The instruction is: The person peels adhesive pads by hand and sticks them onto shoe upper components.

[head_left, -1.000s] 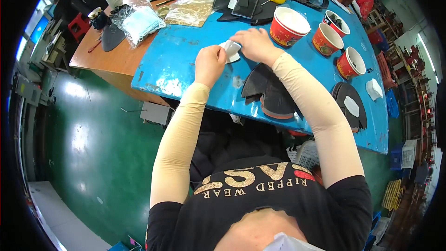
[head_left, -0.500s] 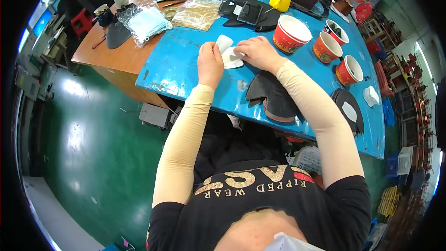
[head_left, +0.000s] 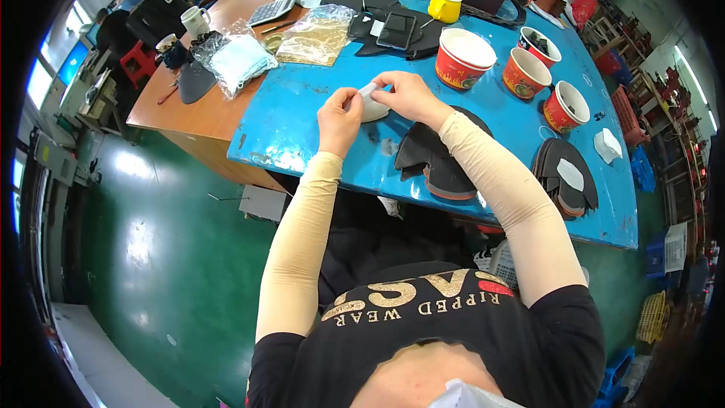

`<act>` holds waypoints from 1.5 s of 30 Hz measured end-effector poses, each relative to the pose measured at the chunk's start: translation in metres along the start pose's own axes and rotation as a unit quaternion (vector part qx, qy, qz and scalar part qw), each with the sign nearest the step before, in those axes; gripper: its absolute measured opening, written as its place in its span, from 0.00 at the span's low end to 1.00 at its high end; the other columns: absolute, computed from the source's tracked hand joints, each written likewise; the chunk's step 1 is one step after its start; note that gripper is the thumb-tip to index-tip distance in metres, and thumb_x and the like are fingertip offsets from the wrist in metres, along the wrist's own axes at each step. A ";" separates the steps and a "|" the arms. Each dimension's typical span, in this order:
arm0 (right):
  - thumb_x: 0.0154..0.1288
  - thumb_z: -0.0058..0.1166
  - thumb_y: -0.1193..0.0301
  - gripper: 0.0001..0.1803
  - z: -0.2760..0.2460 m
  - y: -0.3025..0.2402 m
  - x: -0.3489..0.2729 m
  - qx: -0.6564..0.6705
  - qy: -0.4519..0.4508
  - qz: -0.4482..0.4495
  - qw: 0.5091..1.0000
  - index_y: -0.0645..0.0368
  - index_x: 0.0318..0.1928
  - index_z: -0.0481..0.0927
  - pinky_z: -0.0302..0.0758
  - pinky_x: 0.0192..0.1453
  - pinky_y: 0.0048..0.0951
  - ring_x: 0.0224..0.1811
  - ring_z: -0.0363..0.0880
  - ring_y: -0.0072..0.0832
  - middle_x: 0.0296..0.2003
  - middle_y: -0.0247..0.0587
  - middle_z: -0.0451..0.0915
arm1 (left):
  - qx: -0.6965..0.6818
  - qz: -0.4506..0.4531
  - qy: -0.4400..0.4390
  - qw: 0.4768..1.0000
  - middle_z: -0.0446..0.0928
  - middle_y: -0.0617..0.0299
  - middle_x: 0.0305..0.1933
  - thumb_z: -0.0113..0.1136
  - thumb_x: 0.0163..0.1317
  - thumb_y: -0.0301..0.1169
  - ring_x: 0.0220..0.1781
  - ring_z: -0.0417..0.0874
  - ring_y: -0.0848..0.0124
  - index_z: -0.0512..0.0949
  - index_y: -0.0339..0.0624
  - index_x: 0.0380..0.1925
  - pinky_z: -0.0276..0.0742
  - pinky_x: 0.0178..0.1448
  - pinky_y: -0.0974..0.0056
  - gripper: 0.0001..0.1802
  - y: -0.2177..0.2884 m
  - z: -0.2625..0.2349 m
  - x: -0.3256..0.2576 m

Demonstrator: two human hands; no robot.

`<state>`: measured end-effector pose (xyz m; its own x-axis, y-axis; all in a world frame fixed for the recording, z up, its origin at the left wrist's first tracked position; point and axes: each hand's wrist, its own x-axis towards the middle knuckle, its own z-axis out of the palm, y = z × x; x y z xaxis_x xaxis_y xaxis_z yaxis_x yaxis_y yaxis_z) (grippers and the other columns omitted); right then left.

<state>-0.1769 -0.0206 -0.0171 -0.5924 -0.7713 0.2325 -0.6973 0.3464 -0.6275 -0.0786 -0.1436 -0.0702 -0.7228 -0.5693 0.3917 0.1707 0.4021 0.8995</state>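
Both my hands meet over the blue table (head_left: pixel 302 121) and pinch a small white piece (head_left: pixel 370 102). My left hand (head_left: pixel 337 117) holds its left edge with thumb and fingers. My right hand (head_left: pixel 408 94) grips its upper right edge. The piece hangs just above the tabletop; part of it is hidden by my fingers. A stack of black curved flat pieces (head_left: pixel 434 162) lies under my right forearm.
Three red paper cups (head_left: pixel 462 59) (head_left: pixel 525 73) (head_left: pixel 565 106) stand to the right, with a yellow pot (head_left: pixel 445 1) behind. More black pieces with a white patch (head_left: pixel 566 177) lie at far right. Clear plastic bags (head_left: pixel 234 60) (head_left: pixel 317 36), a calculator (head_left: pixel 273 9) and a mug (head_left: pixel 195 21) sit to the left.
My hands have lifted the white piece off the table and brought it between the fingertips; the camera view has shifted slightly.
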 end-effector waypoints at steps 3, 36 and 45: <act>0.56 0.53 0.64 0.13 0.005 0.008 -0.001 0.046 0.037 -0.007 0.998 0.58 0.38 0.81 0.73 0.40 0.31 0.35 0.79 0.37 0.34 0.46 0.80 | 0.017 -0.006 -0.003 1.000 0.79 0.55 0.34 0.56 0.55 0.26 0.37 0.80 0.67 0.76 0.35 0.40 0.74 0.44 0.66 0.12 -0.003 0.001 0.001; 0.61 0.52 0.75 0.05 -0.044 -0.051 -0.199 0.640 0.165 0.137 0.738 0.64 0.37 0.75 0.72 0.44 0.20 0.37 0.74 0.18 0.34 0.35 0.77 | -0.153 0.135 -0.179 0.962 0.75 0.51 0.49 0.62 0.48 0.18 0.48 0.79 0.61 0.74 0.35 0.47 0.74 0.50 0.65 0.22 0.119 0.043 -0.126; 0.64 0.50 0.74 0.08 -0.042 -0.050 -0.203 0.602 0.158 0.129 0.772 0.66 0.40 0.76 0.71 0.48 0.21 0.40 0.74 0.18 0.37 0.34 0.77 | -0.163 0.087 -0.179 0.966 0.77 0.51 0.47 0.60 0.52 0.19 0.44 0.80 0.66 0.75 0.34 0.45 0.75 0.46 0.68 0.17 0.117 0.043 -0.129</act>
<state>-0.0386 0.1413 -0.0016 -0.8504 -0.5250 0.0350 0.2277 -0.4273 -0.8749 0.0060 0.0078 -0.0243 -0.8398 -0.2057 0.5025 0.4700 0.1878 0.8624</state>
